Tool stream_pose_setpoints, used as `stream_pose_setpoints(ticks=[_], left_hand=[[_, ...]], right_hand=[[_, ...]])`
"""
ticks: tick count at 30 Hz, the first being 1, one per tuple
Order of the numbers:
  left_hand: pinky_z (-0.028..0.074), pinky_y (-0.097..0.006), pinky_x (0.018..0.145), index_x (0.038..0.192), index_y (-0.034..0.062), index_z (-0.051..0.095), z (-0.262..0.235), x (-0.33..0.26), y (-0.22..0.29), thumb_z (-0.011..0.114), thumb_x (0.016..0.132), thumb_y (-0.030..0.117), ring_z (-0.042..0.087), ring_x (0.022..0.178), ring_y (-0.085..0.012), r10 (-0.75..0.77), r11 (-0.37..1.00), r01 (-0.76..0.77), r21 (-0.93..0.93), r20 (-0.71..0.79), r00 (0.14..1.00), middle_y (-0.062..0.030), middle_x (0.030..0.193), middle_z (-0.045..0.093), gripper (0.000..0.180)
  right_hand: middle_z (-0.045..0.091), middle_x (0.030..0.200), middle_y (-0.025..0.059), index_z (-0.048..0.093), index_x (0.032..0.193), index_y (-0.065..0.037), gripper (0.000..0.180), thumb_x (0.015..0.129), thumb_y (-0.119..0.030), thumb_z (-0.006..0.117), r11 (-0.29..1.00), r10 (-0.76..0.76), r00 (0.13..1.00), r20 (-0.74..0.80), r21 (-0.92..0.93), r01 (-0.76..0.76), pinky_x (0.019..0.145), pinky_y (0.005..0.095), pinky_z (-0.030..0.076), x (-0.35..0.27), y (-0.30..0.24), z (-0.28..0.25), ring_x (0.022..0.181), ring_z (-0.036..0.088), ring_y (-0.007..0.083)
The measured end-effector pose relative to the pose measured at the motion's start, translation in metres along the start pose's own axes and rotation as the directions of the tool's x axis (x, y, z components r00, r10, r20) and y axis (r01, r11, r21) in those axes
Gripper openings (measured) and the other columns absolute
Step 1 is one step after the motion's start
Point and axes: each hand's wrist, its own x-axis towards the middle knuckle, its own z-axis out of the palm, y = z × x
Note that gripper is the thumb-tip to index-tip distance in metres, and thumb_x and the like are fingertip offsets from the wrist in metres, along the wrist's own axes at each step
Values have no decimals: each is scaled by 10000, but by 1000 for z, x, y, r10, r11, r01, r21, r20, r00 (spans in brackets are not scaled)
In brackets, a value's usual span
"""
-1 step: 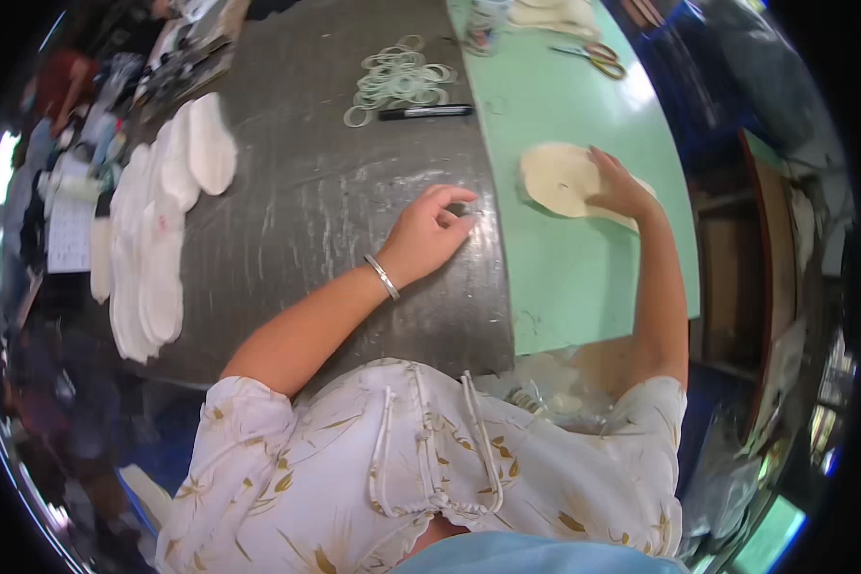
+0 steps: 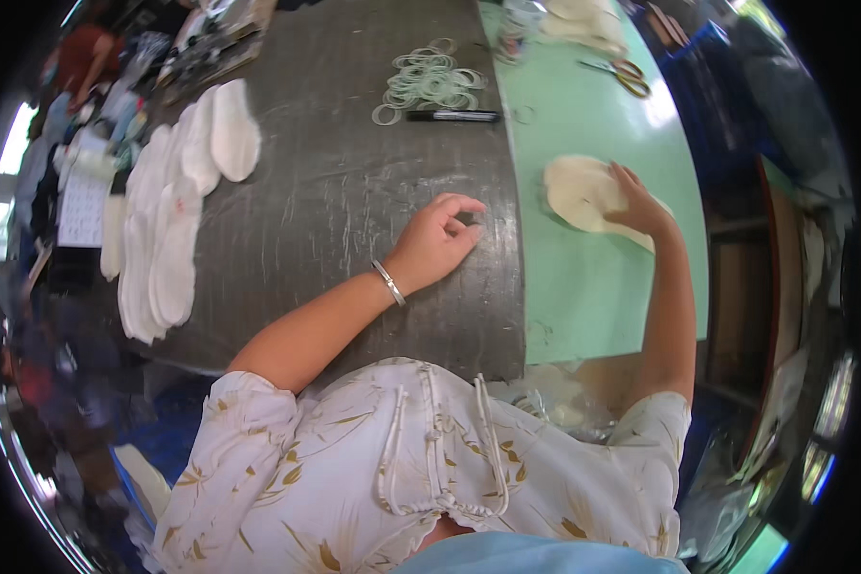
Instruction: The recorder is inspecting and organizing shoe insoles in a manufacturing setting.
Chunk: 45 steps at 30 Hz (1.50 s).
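Observation:
A cream insole lies flat on the green part of the table, its broad end pointing left. My right hand is over its narrower part, fingers at the far edge and thumb on top, gripping it. What lies under the palm is hidden. My left hand, with a silver bangle at the wrist, hovers or rests over the dark tabletop near the seam with the green. Its fingers are curled, a gap shows between thumb and forefinger, and nothing is in it.
Pale rubber bands lie in a heap beyond my left hand, with a black marker beside them. White insoles overlap at the left. Scissors, a jar and more cream pieces are at the far right.
The view has swung a little left, so the table and its things sit farther right in the picture. My left hand is slightly farther from the seam; the right hand keeps its place on the insole.

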Motion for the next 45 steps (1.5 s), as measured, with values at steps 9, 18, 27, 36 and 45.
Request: stream_pose_setpoints(ticks=[9,18,27,36,45], left_hand=[[521,-228,693,1121,36,622,-124,-118,-50,641,860,30,635,837,-121,-9,990,87,115,-548,836,-78,1177,567,262],[500,-310,681,1084,68,659,-237,-186,-64,673,827,93,599,808,-207,198,778,358,516,-743,639,-86,1047,624,259],[477,-399,866,1053,38,650,-249,-156,-65,654,831,127,587,1001,-351,345,721,202,663,-595,726,-157,1072,612,240],[475,-400,863,1060,41,640,-252,-201,-75,656,829,121,578,1008,-343,275,821,180,542,-652,707,-147,1080,602,245],[475,-397,867,1082,32,626,-277,-200,-82,660,814,91,580,1007,-341,286,859,107,501,-643,711,-144,1098,602,276]], right_hand=[[386,1417,245,266,1483,-64,968,635,-104,730,993,-71,991,-116,90,82,1085,426,352,76,-15,14,1299,394,390],[611,1166,141,598,1209,-35,401,811,-47,640,991,-64,889,-454,-131,4,847,380,511,61,-110,-1,991,638,265],[608,851,85,618,840,-84,121,775,-160,685,663,-727,577,-371,-159,732,661,384,535,81,-446,164,819,633,268],[647,860,121,623,751,-47,99,786,-136,597,719,-693,680,-237,-297,629,674,406,556,184,-534,231,814,676,282],[693,787,135,718,886,19,302,798,-259,638,521,208,930,-303,839,157,681,349,516,263,-495,136,740,675,191]])
